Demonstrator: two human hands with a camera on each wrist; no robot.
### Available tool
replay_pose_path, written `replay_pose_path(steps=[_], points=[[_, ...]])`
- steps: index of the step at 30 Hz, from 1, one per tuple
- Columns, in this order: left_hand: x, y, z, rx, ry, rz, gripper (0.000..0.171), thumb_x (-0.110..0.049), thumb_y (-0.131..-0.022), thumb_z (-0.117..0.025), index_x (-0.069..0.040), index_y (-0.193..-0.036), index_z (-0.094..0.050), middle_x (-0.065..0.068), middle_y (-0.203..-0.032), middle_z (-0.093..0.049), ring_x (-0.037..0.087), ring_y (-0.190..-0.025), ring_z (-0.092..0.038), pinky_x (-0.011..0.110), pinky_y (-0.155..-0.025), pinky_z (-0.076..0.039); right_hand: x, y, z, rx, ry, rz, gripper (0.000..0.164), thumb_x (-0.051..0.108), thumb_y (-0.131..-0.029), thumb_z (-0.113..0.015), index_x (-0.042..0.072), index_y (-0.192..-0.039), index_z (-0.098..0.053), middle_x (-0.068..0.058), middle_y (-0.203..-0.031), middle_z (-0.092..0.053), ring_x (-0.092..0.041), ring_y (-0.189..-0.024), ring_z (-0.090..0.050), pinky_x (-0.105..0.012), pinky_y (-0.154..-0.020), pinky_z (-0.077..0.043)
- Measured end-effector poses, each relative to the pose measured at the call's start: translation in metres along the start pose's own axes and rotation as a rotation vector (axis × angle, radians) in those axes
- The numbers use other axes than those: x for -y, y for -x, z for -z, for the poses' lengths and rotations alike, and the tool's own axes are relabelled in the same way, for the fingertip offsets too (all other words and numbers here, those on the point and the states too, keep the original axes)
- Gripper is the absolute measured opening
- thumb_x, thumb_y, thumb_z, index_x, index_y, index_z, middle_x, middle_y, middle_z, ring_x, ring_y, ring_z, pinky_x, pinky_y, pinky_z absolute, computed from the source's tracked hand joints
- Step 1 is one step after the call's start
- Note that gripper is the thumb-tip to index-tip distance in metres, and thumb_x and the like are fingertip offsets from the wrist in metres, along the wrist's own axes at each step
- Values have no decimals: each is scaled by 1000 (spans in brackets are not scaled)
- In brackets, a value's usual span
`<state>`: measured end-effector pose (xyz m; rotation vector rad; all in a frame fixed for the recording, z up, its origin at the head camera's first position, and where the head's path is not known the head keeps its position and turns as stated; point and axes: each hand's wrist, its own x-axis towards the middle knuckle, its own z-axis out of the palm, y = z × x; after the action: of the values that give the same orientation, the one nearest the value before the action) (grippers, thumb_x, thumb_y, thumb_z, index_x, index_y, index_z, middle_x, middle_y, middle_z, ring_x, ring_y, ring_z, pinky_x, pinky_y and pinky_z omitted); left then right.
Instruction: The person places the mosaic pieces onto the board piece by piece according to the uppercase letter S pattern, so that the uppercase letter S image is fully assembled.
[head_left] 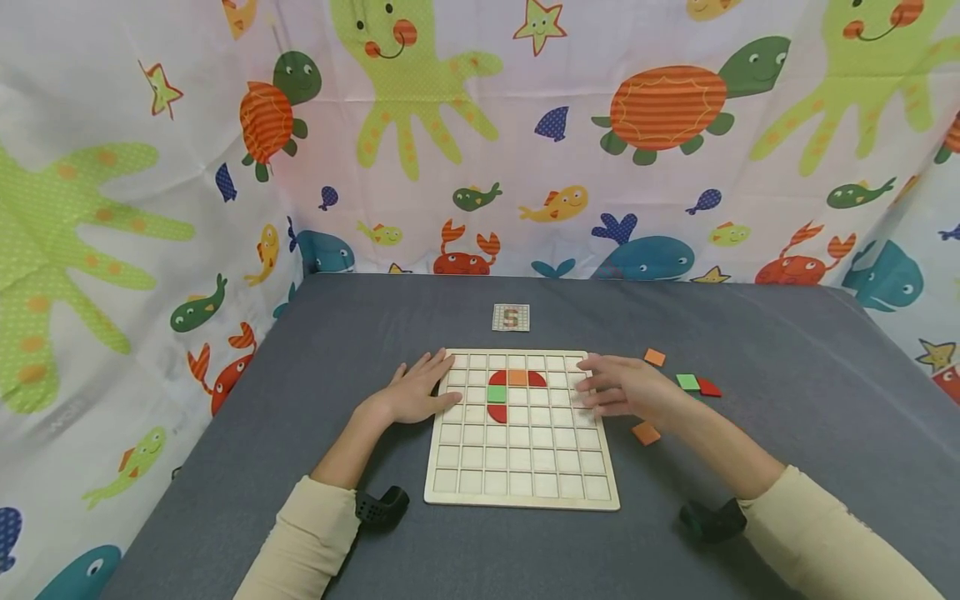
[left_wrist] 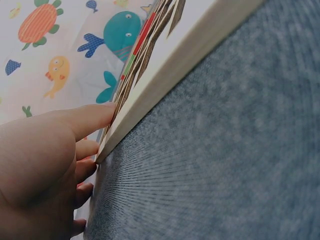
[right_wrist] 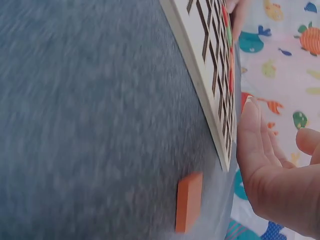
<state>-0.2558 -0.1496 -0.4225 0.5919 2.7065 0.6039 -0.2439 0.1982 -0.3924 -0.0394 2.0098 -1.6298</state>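
Observation:
A pale wooden grid board (head_left: 525,492) lies flat before me. Set in its upper cells are three red rounded pieces, an orange square (head_left: 517,378) and a green square (head_left: 497,394). My left hand (head_left: 412,392) rests at the board's upper left edge, its thumb on the frame and its fingers loosely spread. Over the right edge my right hand (head_left: 626,387) hovers with fingers extended, holding nothing. In the right wrist view its fingers sit beside the board's rim, and an orange tile (right_wrist: 189,202) lies on the cloth nearby.
Right of the board lie loose pieces: an orange tile (head_left: 655,357), a green tile (head_left: 687,382), a red rounded piece (head_left: 708,387) and a nearer orange tile (head_left: 646,432). A small patterned card (head_left: 511,317) sits behind the board. Printed curtains (head_left: 465,233) border the grey cloth.

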Motion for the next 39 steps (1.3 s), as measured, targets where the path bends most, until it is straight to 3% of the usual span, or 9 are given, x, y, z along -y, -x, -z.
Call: replay_pose_path(steps=[13, 25, 39], points=[[0, -1, -1, -9, 0, 4, 73, -42, -97, -50, -6, -153, -18, 13, -158, -11, 33, -143, -5, 59, -109, -1, -14, 11, 31, -22, -37, 38, 64, 40, -103, -41, -8, -144, -30, -18, -117, -61, -23, -97, -64, -32, -85, -51], [-2, 1, 1, 8, 3, 2, 73, -42, -98, -49, -7, -153, -17, 13, -158, -8, 33, -143, -4, 58, -109, 0, -30, 20, 46, 39, 82, 52, 66, 43, -102, -40, -7, -143, -32, -17, -121, -58, -23, -103, -60, -34, -88, -49], [-1, 2, 0, 8, 1, -4, 72, -42, -98, -49, -6, -153, -17, 14, -158, -8, 34, -143, -4, 59, -109, 0, -41, 35, 57, 15, 204, 134, 57, 34, -103, -44, -8, -141, -37, -20, -119, -59, -25, -105, -61, -30, -87, -50]])
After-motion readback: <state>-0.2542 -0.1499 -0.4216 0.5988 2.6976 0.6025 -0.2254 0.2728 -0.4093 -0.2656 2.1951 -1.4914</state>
